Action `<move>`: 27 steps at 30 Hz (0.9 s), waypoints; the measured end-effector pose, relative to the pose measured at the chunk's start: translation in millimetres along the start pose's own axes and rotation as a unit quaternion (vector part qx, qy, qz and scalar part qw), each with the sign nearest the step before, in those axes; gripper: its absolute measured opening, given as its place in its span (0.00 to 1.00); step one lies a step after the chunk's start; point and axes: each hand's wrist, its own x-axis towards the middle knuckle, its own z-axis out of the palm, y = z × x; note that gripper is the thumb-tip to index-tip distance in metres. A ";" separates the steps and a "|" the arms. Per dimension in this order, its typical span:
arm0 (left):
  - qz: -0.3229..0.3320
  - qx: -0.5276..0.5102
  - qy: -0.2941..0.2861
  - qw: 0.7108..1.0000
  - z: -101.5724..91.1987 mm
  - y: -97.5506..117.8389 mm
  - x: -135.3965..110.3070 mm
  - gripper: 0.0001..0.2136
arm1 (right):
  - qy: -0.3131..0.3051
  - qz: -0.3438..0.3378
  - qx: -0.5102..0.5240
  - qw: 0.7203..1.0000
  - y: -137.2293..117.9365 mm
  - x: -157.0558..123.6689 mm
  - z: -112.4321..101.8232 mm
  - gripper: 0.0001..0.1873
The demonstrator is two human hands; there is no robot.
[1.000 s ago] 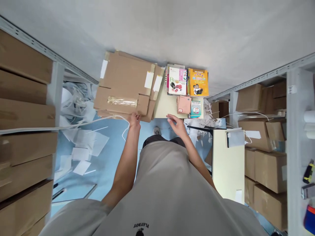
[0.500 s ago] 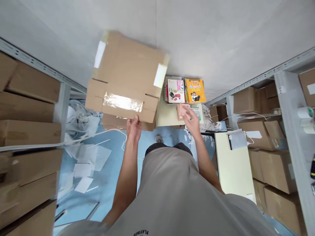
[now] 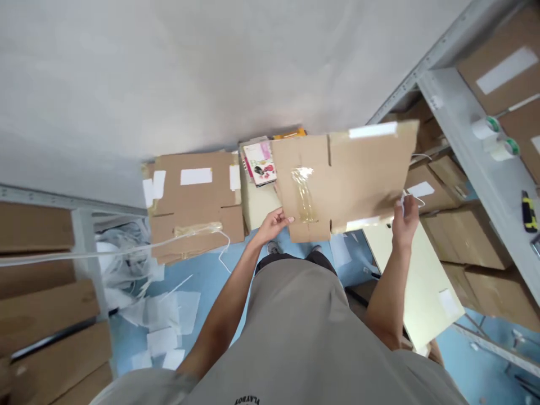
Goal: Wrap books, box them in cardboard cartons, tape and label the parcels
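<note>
A flattened cardboard box (image 3: 358, 174) with clear tape and white labels is held up at the right, tilted. My left hand (image 3: 273, 225) pinches its lower left edge, fingers closed. My right hand (image 3: 405, 222) is closed at its lower right corner, with part of the fingers behind the board. To the left lies a stack of flattened cardboard (image 3: 196, 194) with labels and tape. Between the stack and the raised board sits a pile of books (image 3: 260, 163); an orange book (image 3: 291, 134) shows only its top edge, the rest hidden by the board.
A cream table (image 3: 422, 281) stands at my right. Metal shelves with cardboard boxes (image 3: 476, 236) flank both sides; tape rolls (image 3: 500, 149) hang on the right post. A white cable (image 3: 105, 253) crosses the left side. Paper scraps (image 3: 164, 337) litter the blue floor.
The flattened box has moved from left to right and turned. My right hand has left the small booklets and now grips the box's right corner. The view has also turned.
</note>
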 end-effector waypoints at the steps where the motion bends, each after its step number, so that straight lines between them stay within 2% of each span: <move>1: -0.009 0.018 -0.038 0.999 13.2 -2.1 10.1 0.23 | 0.007 0.038 0.013 0.999 20.7 -8.2 -23.8 0.52; 3: -0.019 0.049 -0.090 0.995 40.5 -9.6 29.7 0.22 | 0.035 0.111 0.039 0.992 57.4 -30.2 -72.7 0.48; 5: -0.022 0.074 -0.118 0.990 69.7 -20.2 48.9 0.22 | 0.059 0.164 0.068 0.982 87.0 -57.3 -118.8 0.41; 7: -0.017 0.099 -0.128 0.987 102.9 -33.1 69.3 0.21 | 0.069 0.195 0.110 0.972 110.9 -85.6 -157.8 0.33; 9: 0.002 0.118 -0.120 0.986 142.2 -47.8 92.2 0.23 | 0.078 0.216 0.154 0.961 132.3 -110.4 -188.1 0.27; 12: 0.038 0.121 -0.086 0.988 214.1 -72.8 130.7 0.24 | 0.097 0.246 0.192 0.945 165.9 -136.2 -222.5 0.23; 15: 0.035 0.131 -0.061 0.989 295.0 -98.9 167.0 0.17 | 0.132 0.246 0.191 0.941 204.5 -149.8 -254.3 0.19; 18: 0.027 0.155 -0.050 0.986 372.3 -121.4 193.3 0.11 | 0.171 0.231 0.168 0.943 244.4 -157.1 -289.0 0.16; 20: 0.030 0.166 -0.061 0.984 416.2 -133.1 204.8 0.10 | 0.184 0.235 0.148 0.943 268.3 -161.3 -312.1 0.17; 23: 0.020 0.183 -0.092 0.979 465.5 -145.6 215.2 0.10 | 0.199 0.256 0.125 0.938 294.9 -167.8 -340.6 0.20; 27: 0.032 0.224 -0.161 0.961 505.5 -153.1 218.6 0.11 | 0.211 0.276 0.134 0.928 309.7 -172.4 -354.9 0.26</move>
